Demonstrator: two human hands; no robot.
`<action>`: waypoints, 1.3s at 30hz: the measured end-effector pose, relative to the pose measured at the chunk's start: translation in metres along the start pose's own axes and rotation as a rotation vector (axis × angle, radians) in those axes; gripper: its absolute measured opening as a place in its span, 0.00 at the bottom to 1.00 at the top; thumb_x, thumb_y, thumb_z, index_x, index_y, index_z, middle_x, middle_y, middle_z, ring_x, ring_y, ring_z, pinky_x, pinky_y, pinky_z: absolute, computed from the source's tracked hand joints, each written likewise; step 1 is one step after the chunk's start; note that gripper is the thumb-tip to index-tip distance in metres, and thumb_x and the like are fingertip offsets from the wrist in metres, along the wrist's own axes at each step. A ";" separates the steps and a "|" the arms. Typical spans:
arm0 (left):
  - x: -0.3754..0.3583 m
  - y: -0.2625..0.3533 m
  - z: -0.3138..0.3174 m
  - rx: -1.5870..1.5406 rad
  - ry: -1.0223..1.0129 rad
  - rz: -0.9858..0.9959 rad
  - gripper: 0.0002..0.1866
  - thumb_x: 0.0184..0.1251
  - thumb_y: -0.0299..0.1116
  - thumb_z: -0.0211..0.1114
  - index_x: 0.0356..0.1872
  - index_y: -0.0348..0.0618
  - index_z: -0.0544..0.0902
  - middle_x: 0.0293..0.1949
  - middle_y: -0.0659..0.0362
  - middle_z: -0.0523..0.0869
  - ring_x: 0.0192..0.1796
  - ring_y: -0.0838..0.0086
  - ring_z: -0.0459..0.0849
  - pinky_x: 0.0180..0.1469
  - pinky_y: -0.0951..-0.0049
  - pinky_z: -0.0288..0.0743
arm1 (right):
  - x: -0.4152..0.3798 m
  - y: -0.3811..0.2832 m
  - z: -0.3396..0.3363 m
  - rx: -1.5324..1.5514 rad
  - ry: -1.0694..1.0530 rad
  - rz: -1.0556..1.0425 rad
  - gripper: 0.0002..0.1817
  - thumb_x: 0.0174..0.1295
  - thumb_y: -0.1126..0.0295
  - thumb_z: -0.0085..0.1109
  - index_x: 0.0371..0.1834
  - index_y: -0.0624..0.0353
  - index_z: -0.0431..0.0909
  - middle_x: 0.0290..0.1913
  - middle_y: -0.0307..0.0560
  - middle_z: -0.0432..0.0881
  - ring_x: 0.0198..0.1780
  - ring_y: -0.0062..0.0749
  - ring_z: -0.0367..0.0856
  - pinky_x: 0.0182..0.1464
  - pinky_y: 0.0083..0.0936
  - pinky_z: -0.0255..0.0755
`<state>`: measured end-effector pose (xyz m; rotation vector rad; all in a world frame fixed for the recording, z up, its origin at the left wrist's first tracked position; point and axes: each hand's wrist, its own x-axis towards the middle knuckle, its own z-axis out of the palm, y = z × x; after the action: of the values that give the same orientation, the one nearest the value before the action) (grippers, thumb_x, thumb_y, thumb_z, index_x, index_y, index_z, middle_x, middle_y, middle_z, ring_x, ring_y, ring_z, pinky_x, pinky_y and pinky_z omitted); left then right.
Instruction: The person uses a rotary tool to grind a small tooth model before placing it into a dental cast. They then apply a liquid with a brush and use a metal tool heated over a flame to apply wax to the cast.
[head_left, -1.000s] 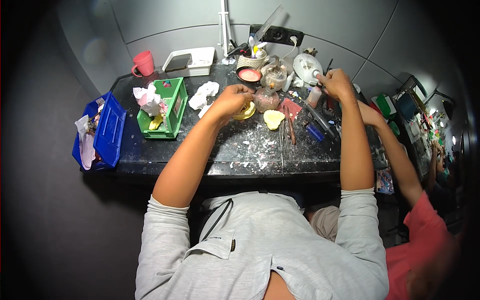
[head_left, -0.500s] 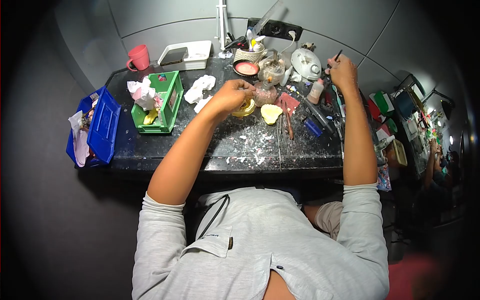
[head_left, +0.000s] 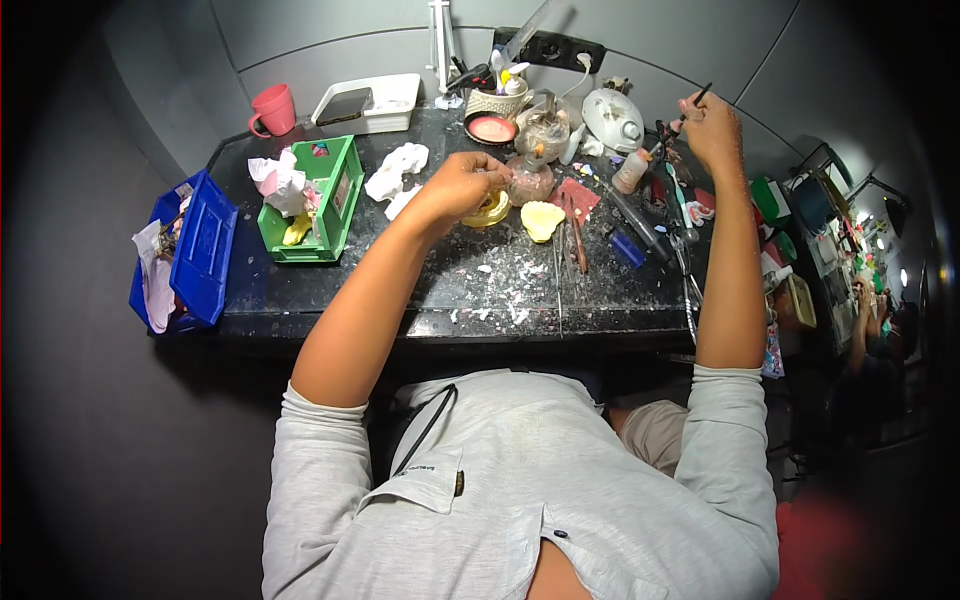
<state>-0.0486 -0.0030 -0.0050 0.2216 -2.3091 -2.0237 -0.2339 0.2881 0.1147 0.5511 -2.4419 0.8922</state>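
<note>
A grey wall [head_left: 350, 18] curves behind a black bench [head_left: 375, 290] strewn with pale crumbs. Near its back right, the right hand [head_left: 714, 135] grips a dark slender tool [head_left: 705, 91], fingers closed around it. The left hand [head_left: 464, 188] has bent fingers above a yellow round piece [head_left: 488, 211], beside a clouded glass jar [head_left: 532, 183]; whether they pinch anything is unclear. Just right of the yellow piece lies a yellow scalloped piece [head_left: 542, 222], then a red square [head_left: 580, 197] and a blue cylinder [head_left: 627, 249]. Crumpled white paper [head_left: 398, 171] lies left of the left hand; farther left stand a green bin [head_left: 346, 213] and a blue bin [head_left: 208, 252], with a pink mug [head_left: 275, 110] behind.
</note>
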 end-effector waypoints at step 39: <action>-0.013 0.009 0.007 -0.039 -0.415 0.233 0.29 0.52 0.14 0.77 0.56 0.33 0.74 0.49 0.57 0.86 0.53 0.75 0.85 0.59 0.71 0.79 | -0.141 -0.061 0.049 0.961 -0.002 -0.199 0.09 0.73 0.68 0.62 0.43 0.64 0.80 0.31 0.40 0.85 0.34 0.18 0.83 0.38 0.16 0.77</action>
<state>-0.0373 0.0072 0.0032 -0.4936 -2.3654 -2.1493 -0.1038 0.2399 0.0325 1.0741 -1.7754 1.9437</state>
